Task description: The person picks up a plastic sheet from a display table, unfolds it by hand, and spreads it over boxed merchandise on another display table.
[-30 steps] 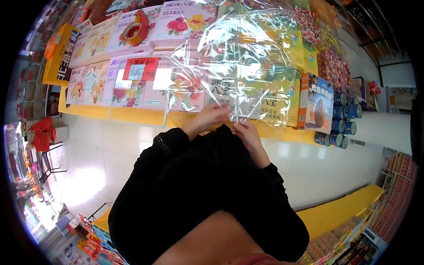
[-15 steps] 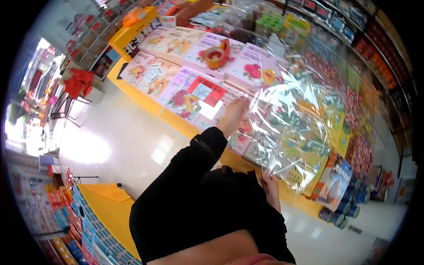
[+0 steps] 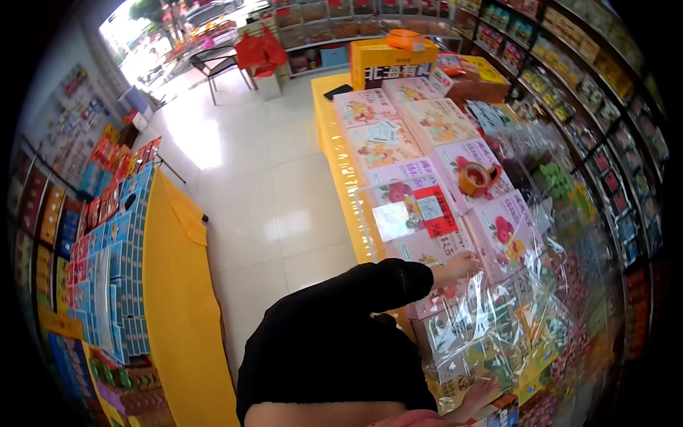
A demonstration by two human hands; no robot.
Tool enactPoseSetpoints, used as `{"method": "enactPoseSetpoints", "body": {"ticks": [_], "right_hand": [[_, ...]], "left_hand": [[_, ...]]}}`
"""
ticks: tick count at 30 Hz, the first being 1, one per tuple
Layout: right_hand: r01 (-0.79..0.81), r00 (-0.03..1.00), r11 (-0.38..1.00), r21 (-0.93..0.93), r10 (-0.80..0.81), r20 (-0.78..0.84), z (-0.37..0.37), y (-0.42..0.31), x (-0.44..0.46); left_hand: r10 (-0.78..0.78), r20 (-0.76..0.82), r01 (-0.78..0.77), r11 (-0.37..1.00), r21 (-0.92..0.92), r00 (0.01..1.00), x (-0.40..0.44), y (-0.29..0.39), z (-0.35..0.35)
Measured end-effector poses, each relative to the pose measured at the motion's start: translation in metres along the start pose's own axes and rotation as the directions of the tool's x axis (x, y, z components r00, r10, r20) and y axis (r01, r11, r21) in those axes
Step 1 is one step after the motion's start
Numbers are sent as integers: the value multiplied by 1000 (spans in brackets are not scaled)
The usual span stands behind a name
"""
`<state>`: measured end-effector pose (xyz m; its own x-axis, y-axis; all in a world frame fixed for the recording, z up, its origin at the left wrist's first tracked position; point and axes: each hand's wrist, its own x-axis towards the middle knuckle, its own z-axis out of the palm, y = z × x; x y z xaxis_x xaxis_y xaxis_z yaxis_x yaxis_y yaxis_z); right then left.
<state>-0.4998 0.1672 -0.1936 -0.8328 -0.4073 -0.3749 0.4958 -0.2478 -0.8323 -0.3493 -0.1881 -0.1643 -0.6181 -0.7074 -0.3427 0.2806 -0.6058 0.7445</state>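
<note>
A large sheet of clear plastic film (image 3: 498, 313) lies wrinkled and shiny over the gift boxes on the display table. My left hand (image 3: 462, 265) rests on the film above a pink box, fingers stretched forward. Nearer my body, my right hand (image 3: 478, 396) lies on the film with its fingers apart, partly under the glare. Pink flower-print boxes (image 3: 505, 231) stand in rows beside my left hand. Beyond it are a red paper sign (image 3: 435, 212) and a white sheet (image 3: 393, 221). A roll of tape in a red dispenser (image 3: 475, 179) sits on one box.
A yellow box (image 3: 393, 64) stands at the table's far end, near a dark phone-like object (image 3: 338, 92). Snack shelves (image 3: 583, 92) line the right. Across the tiled aisle (image 3: 277, 192), another yellow-draped table (image 3: 178, 285) holds blue boxes (image 3: 121, 263).
My view has turned left toward the doorway. The film now reaches farther along the table, over the pink boxes and red sign. My right hand has come onto the film with spread fingers.
</note>
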Motion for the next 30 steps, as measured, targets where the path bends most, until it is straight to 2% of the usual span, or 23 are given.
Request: {"method": "enactPoseSetpoints", "body": {"ticks": [2,4,9,12,15,16,18,19,20,21,24,26,27,29,30], "right_hand": [[73,997,997,-17,-73,-23,-13,-10,33],[126,991,991,-51,-128,-31,-21,-17,60],[171,985,982,-75,-173,-17,-37,-16,99],[187,982,980,-68,-188,-1,-49,-11,110],[200,980,979,-34,-199,22,-70,-6,119],[197,980,980,-21,-196,35,-76,-5,122],[175,984,984,-31,-174,34,-67,-8,105],[152,988,987,-55,-150,30,-52,-12,89],[125,992,992,-25,-124,25,-41,-16,77],[96,995,995,7,-96,25,-32,-17,67],[139,990,990,36,-137,-42,-16,-19,50],[74,992,971,226,-49,-115,-12,-16,40],[67,991,972,224,-38,-128,-14,-11,36],[159,969,980,118,-133,-207,-14,-9,21],[254,909,967,-22,-246,-337,-10,-7,12]], "left_hand": [[17,-21,-17,999,32,1000,4,-3,-2],[-10,36,8,998,57,999,8,-8,-6],[-8,64,3,997,72,998,-16,0,-2],[-109,147,68,963,260,983,-50,-2,-4],[-181,104,150,955,256,978,-80,-12,6],[-148,110,108,944,313,983,-72,-39,-3],[-152,368,2,926,378,917,-83,-63,-17],[-330,113,286,911,297,937,-119,-34,9],[-398,105,350,883,314,911,-123,-43,10],[-423,153,346,864,367,893,-122,-57,6],[-396,261,307,895,323,880,-134,-83,7],[-383,264,310,909,280,885,-135,-91,8],[-352,225,303,926,225,908,-134,-99,5],[-339,186,311,936,164,922,-141,-98,6],[-376,110,323,887,329,920,-141,-91,5]]}}
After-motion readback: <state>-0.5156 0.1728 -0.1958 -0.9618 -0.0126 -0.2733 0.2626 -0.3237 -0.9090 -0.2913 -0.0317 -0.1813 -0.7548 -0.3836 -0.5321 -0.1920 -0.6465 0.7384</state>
